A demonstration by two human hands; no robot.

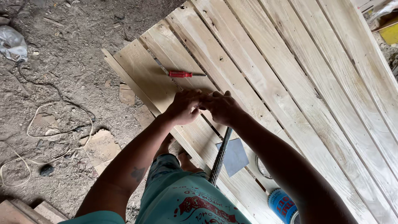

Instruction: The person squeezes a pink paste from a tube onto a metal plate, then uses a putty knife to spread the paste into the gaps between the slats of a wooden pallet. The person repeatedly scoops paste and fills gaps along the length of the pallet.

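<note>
slat panel (pixel 290 62): pale raw planks laid side by side with narrow gaps, coarse grain and knots, lying on the dirt floor
left hand (pixel 184 107): over the near planks, fingers curled inward, knuckles up, pressed against the right hand; what it pinches is hidden
right hand (pixel 222 108): fingers bent and closed toward the left hand, wrist angled in from lower right; grip contents can't tell
arms: both forearms reach forward and converge over the panel's near edge
metal bar (pixel 219 157): dark, thin, ridged, runs from under the hands down toward the person's lap
screwdriver (pixel 186 74): red handle, thin steel shaft, flat on a plank just beyond the hands, untouched
grey sheet (pixel 234 157): flat, square-cornered piece on the planks, beside the bar
tin can (pixel 282 205): round, blue label, open top, on the panel below the right forearm
cord (pixel 49 132): pale, looped loosely on the dirt, well left
</note>
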